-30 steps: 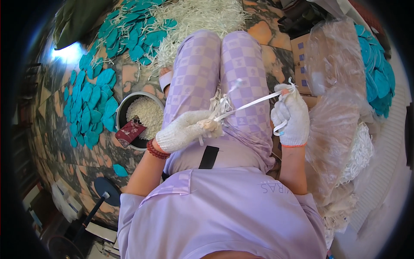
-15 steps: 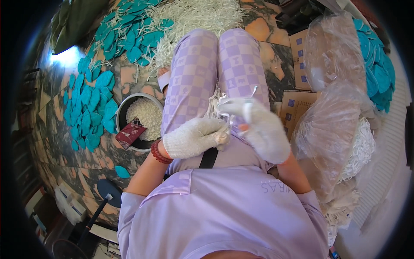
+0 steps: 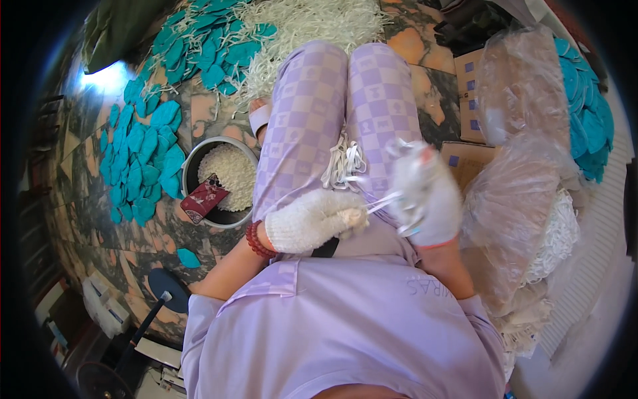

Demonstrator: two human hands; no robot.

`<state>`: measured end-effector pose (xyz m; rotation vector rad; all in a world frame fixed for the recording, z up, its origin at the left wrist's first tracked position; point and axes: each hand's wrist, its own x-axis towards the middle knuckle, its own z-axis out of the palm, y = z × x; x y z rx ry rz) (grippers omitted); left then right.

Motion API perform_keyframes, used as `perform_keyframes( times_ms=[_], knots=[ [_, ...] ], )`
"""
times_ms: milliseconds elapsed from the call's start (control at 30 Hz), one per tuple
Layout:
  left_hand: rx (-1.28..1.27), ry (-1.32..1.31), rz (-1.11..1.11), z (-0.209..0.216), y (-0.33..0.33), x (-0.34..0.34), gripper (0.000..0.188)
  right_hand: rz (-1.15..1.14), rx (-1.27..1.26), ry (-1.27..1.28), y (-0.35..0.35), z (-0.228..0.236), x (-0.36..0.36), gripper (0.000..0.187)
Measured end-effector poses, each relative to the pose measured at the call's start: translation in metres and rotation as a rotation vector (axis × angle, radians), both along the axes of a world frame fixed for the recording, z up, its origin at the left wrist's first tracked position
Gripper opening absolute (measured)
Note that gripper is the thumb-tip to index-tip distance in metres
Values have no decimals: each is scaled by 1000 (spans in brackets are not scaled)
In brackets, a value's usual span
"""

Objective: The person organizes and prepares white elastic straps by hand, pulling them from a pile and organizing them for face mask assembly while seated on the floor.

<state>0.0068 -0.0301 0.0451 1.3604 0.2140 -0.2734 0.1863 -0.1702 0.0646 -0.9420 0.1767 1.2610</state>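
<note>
Both my hands wear white knitted gloves. My left hand (image 3: 312, 221) is closed above my lap, thumb and fingers pinching one end of a thin white strap (image 3: 384, 201). That strap stretches across to my right hand (image 3: 428, 196), which is curled round its other part; motion smears the right fingertips, where a reddish patch shows. Between my thighs lies a small bunch of looped white straps (image 3: 344, 163), just beyond the left hand.
On the marble floor stands a round pot (image 3: 188, 166) of white pellets, with a dark red patterned packet (image 3: 203, 198) in it. Teal leaf-shaped pieces (image 3: 139, 159) and a heap of white strips (image 3: 319, 23) lie around. At right are plastic bags (image 3: 518, 179) and cardboard boxes (image 3: 468, 159).
My right hand has moved right and slightly away from the left, drawing the strap out between them. The looped bunch on my lap is now more exposed.
</note>
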Motion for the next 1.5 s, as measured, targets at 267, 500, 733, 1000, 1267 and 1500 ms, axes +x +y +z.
perform_keyframes(
  times_ms=[267,500,733,1000,1267,1500],
  knots=[
    [-94,186,-131,-12,19,-36,29,-460,104,-369,-32,22,104,39],
    [-401,173,-24,-32,25,-13,29,-198,387,-351,0,24,50,31],
    [-634,100,146,-48,10,4,40,-83,513,-1,20,37,-1,32],
    [-587,210,112,-52,8,8,40,105,1032,-64,22,77,21,26],
    [-586,-133,527,-57,3,-2,30,-98,825,-327,-53,109,64,37],
    [-574,239,608,-30,15,-2,22,560,-500,-1614,9,14,2,33]
  ],
)
